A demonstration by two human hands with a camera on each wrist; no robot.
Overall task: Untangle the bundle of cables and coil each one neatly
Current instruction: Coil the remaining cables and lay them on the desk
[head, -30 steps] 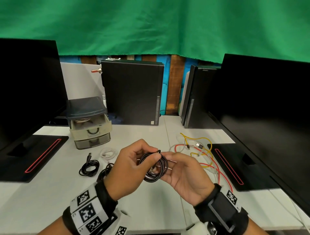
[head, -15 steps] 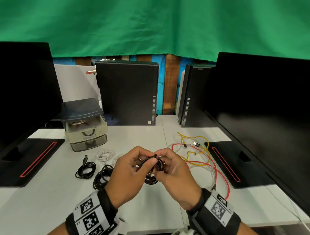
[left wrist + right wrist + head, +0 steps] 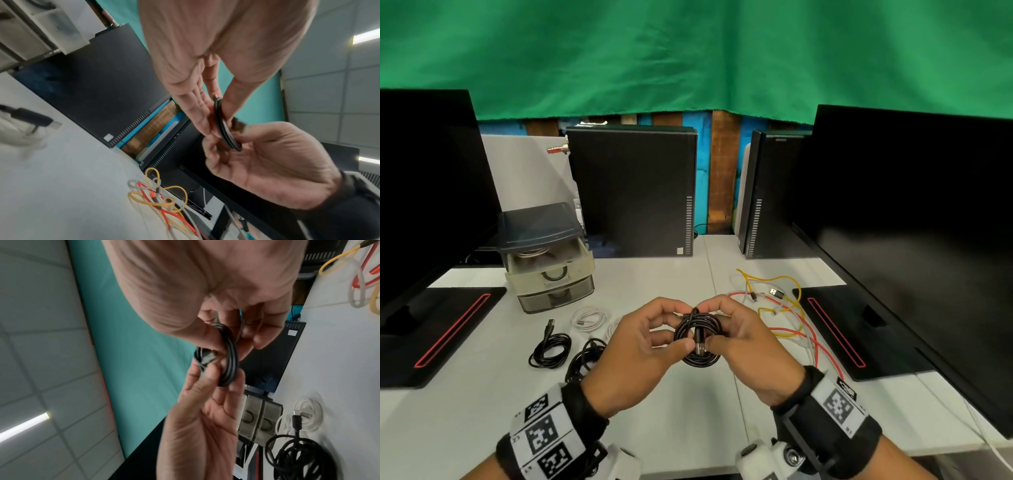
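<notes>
Both hands hold a small black cable coil (image 3: 698, 339) upright above the table's middle. My left hand (image 3: 674, 329) pinches its left side between thumb and fingers, and my right hand (image 3: 717, 323) pinches the right side. A plug end lies across the coil's centre under the thumbs. In the left wrist view the coil (image 3: 223, 128) shows edge-on between the fingers of both hands. The right wrist view shows the same coil (image 3: 229, 356) and its plug (image 3: 207, 360). A loose tangle of yellow, red and white cables (image 3: 780, 308) lies on the table to the right.
Left of my hands lie two black cable coils (image 3: 550, 349) (image 3: 585, 356) and white coils (image 3: 589, 317). A small drawer unit (image 3: 548, 260) stands behind them. Monitors (image 3: 914, 246) flank both sides, with red-striped bases (image 3: 835, 329), and two computer towers (image 3: 633, 192) stand at the back.
My right hand has turned palm-down and come in against my left, so both now pinch the coil. The coil has been drawn tighter and the plug end now lies across it.
</notes>
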